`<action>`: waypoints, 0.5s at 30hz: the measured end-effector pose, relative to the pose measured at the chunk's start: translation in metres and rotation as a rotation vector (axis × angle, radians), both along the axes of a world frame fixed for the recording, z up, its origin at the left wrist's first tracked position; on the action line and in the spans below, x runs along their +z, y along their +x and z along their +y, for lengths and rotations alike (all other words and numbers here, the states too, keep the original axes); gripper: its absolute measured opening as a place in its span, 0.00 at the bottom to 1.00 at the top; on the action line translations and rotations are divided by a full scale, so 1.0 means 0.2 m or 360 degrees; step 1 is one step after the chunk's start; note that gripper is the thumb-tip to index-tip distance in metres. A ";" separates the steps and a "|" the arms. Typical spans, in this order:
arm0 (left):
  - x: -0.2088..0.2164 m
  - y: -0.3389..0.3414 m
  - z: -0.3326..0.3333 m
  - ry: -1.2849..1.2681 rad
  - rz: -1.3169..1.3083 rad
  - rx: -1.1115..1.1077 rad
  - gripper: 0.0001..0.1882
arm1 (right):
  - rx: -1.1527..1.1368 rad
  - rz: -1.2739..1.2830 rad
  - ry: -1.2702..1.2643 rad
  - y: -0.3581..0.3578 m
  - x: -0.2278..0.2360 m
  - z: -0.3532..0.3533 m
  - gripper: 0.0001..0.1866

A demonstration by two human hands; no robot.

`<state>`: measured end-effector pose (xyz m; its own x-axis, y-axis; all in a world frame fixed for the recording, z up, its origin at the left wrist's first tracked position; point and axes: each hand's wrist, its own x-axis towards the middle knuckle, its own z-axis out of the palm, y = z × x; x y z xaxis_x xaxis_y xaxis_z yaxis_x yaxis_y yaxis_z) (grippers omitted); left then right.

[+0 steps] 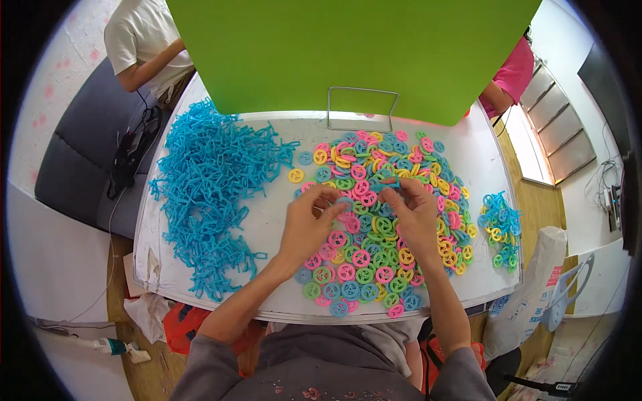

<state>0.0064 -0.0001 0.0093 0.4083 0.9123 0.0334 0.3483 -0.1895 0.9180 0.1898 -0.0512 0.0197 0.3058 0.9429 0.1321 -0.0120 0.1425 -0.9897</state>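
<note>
Over the pile of small plastic wheels (364, 257) in pink, green, yellow and blue, both my hands are raised close together. My left hand (309, 219) is closed in a pinch on a pale blue wheel (344, 203), partly covered by the fingers. Between the thumb and fingers of my right hand (416, 217) is a blue plastic piece (385, 185), slim and link-like; its full shape is hidden. The wheel and the blue piece are apart. To the left lies a big heap of similar blue plastic pieces (207, 180).
A green board (354, 53) stands across the far side of the white table (277, 230), with a wire stand (361, 128) before it. Blue pieces with wheels (500, 230) lie at the right edge. Other people (144, 47) are beyond the board on both sides.
</note>
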 end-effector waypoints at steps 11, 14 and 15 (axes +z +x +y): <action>0.01 0.01 -0.05 -0.0276 -0.0995 -0.0090 0.08 | 0.0115 0.0001 -0.0205 -0.08 0.01 -0.01 0.09; -0.02 0.02 -0.03 -0.0302 -0.1061 -0.0093 0.08 | 0.0168 0.0044 -0.0230 -0.08 0.00 -0.02 0.09; -0.03 0.02 -0.03 -0.0279 -0.1102 -0.0104 0.08 | 0.0157 0.0083 -0.0210 -0.08 -0.01 -0.01 0.09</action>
